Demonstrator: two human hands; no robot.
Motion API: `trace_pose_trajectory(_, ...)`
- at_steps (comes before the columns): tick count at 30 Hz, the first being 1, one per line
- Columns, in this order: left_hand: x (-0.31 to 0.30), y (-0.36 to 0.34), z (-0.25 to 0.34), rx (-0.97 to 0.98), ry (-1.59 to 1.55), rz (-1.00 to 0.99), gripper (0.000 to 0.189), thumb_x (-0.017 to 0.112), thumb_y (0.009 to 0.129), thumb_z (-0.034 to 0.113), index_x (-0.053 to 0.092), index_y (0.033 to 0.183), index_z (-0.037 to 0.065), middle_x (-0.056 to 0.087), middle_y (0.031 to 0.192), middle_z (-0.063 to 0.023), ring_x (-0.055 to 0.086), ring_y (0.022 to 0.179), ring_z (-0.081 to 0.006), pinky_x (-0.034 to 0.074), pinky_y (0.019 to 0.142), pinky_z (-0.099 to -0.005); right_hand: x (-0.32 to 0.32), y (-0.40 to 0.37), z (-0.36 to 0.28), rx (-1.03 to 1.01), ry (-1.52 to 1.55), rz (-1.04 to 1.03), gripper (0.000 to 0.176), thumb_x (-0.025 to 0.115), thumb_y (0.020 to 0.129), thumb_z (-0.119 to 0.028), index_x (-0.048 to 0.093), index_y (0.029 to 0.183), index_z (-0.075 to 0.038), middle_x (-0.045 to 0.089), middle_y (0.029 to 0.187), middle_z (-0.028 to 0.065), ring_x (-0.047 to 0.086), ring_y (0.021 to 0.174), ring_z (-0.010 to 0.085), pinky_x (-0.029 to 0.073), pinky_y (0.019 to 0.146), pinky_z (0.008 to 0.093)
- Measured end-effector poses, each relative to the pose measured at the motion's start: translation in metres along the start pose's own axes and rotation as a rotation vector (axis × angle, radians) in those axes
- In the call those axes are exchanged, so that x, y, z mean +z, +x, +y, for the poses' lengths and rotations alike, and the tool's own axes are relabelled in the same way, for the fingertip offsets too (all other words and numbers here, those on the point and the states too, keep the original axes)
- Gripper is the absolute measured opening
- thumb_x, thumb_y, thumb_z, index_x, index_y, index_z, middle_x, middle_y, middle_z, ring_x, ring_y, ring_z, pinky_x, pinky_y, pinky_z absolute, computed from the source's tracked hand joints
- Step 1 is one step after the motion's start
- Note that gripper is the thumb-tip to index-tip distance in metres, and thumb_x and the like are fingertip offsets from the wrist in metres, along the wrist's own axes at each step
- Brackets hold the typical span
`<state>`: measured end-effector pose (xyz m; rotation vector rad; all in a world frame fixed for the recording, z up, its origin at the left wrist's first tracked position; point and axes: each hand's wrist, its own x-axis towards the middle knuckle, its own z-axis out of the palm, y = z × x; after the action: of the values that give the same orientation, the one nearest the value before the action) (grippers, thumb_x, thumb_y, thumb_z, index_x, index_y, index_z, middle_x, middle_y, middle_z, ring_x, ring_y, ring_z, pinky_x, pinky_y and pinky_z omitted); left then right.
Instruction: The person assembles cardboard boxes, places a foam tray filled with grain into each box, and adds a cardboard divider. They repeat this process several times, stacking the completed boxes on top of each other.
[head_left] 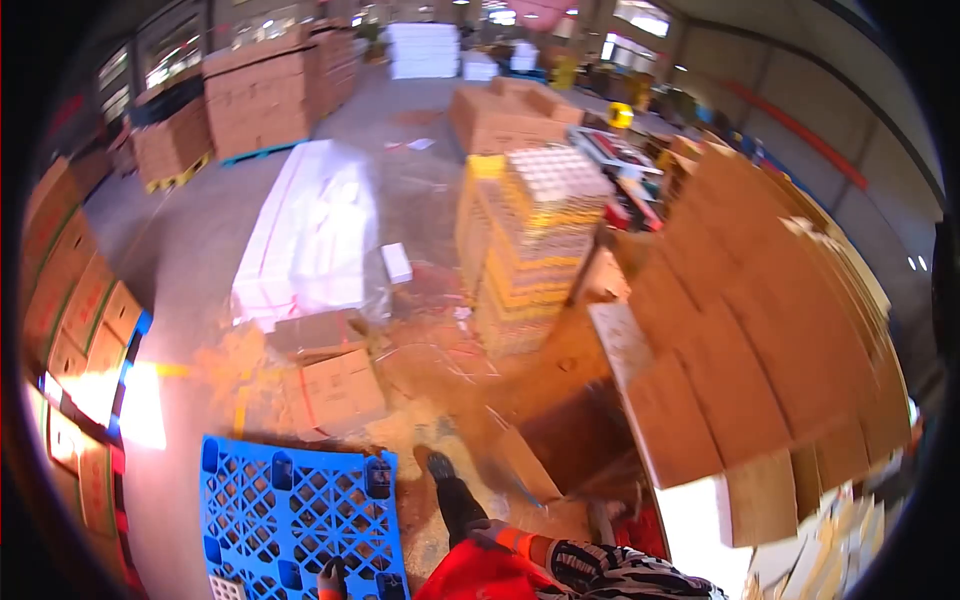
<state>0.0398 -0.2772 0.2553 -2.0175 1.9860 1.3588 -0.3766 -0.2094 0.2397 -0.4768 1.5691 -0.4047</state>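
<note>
At the bottom edge, my left hand (332,577) is over the blue plastic pallet (310,520), its fingers dark and too small to make out. My right hand (488,530) is by my dark trouser leg and the red garment (480,575), with an orange cuff at the wrist. Its fingers are blurred, and whether they hold anything does not show. A white block with holes (227,588) lies at the pallet's lower left corner.
An opened carton (335,390) lies beyond the pallet. Stacked trays (530,250) stand ahead, with a white wrapped stack (310,230) to their left. Large brown cardboard stacks (760,330) rise at the right; cartons on pallets (85,320) line the left.
</note>
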Motion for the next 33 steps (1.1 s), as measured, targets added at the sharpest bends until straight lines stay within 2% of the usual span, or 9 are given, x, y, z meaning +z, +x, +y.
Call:
trace_pose_trajectory(2,0.045,0.027,-0.055,-0.493,-0.879,-0.056,0.043,0.044,0.096,0.040,0.054,0.125,0.011,0.060,0.118,-0.0027,0.058,0.099,-0.0160,0.046,0.072,-0.0291,-0.014,0.056,-0.039,0.070,0.093,-0.054,0.037,0.063,0.084,-0.036,0.062,0.116,-0.016,0.064,0.076,0.0007,0.055,0.055,0.0104,0.044,0.047,0.0255)
trace_pose_trajectory(6,0.104,0.173,-0.073,-0.474,-0.614,-0.057,0.048,0.048,0.092,0.042,0.053,0.124,0.006,0.058,0.116,-0.0158,0.058,0.102,-0.0283,0.047,0.079,-0.0388,-0.052,0.213,-0.109,0.171,-0.003,-0.229,0.034,0.056,0.090,-0.034,0.058,0.117,-0.013,0.062,0.088,0.0007,0.055,0.062,0.0132,0.046,0.052,0.0273)
trace_pose_trajectory(10,0.171,0.140,-0.086,-0.662,-0.268,-0.144,0.049,0.052,0.089,0.041,0.058,0.115,0.000,0.058,0.109,-0.0278,0.058,0.098,-0.0395,0.047,0.082,-0.0463,-0.107,0.374,-0.127,0.192,-0.714,0.066,0.059,0.061,0.080,-0.055,0.061,0.109,-0.003,0.065,0.091,0.0159,0.061,0.070,0.0219,0.049,0.057,0.0392)
trace_pose_trajectory(14,0.108,0.339,0.002,-0.494,-0.237,0.121,0.043,0.057,0.087,0.035,0.054,0.118,0.005,0.058,0.110,-0.0228,0.054,0.101,-0.0422,0.045,0.085,-0.0466,-0.155,0.494,-0.142,0.154,0.188,-0.007,0.031,0.059,0.090,-0.019,0.058,0.118,-0.008,0.066,0.097,0.0102,0.064,0.074,0.0234,0.052,0.057,0.0352)
trace_pose_trajectory(20,0.137,0.625,-0.088,-0.287,0.005,0.458,0.084,0.066,0.080,0.040,0.024,0.143,0.004,0.037,0.137,-0.0261,0.038,0.124,-0.0427,0.034,0.102,-0.0459,-0.118,0.693,-0.162,0.207,-0.073,0.167,0.049,0.064,0.088,-0.023,0.045,0.132,-0.012,0.060,0.113,0.0069,0.063,0.087,0.0195,0.051,0.064,0.0333)
trace_pose_trajectory(25,0.165,0.816,-0.180,-0.283,0.086,0.701,0.087,0.069,0.078,0.040,0.024,0.142,0.001,0.041,0.136,-0.0239,0.041,0.123,-0.0373,0.035,0.102,-0.0408,-0.054,0.849,-0.175,-0.289,0.097,0.255,0.078,0.073,0.080,-0.023,0.028,0.143,-0.010,0.049,0.130,0.0090,0.049,0.114,0.0182,0.041,0.092,0.0290)
trace_pose_trajectory(28,0.159,0.870,-0.209,-0.289,-0.857,0.395,0.069,0.075,0.076,0.033,0.044,0.127,-0.002,0.059,0.116,-0.0153,0.058,0.101,-0.0238,0.047,0.086,-0.0334,-0.049,0.900,-0.174,-0.203,0.081,0.191,0.078,0.076,0.077,-0.022,0.033,0.139,-0.002,0.049,0.129,0.0130,0.048,0.116,0.0185,0.043,0.092,0.0295)
trace_pose_trajectory(30,0.141,0.870,-0.170,-0.556,-0.793,0.425,0.053,0.077,0.075,0.024,0.055,0.114,-0.005,0.063,0.105,-0.0099,0.060,0.091,-0.0156,0.049,0.080,-0.0280,-0.058,0.903,-0.181,-0.154,0.073,0.158,0.073,0.075,0.078,-0.022,0.037,0.137,-0.001,0.051,0.127,0.0122,0.049,0.114,0.0178,0.044,0.091,0.0294)
trace_pose_trajectory(33,0.121,0.861,-0.181,-0.262,-0.761,0.541,0.055,0.078,0.074,0.017,0.054,0.117,-0.007,0.063,0.103,-0.0099,0.060,0.090,-0.0170,0.049,0.082,-0.0273,-0.065,0.860,-0.215,-0.210,0.243,0.126,0.060,0.070,0.082,-0.024,0.045,0.132,-0.003,0.057,0.119,0.0069,0.055,0.104,0.0169,0.046,0.088,0.0291)
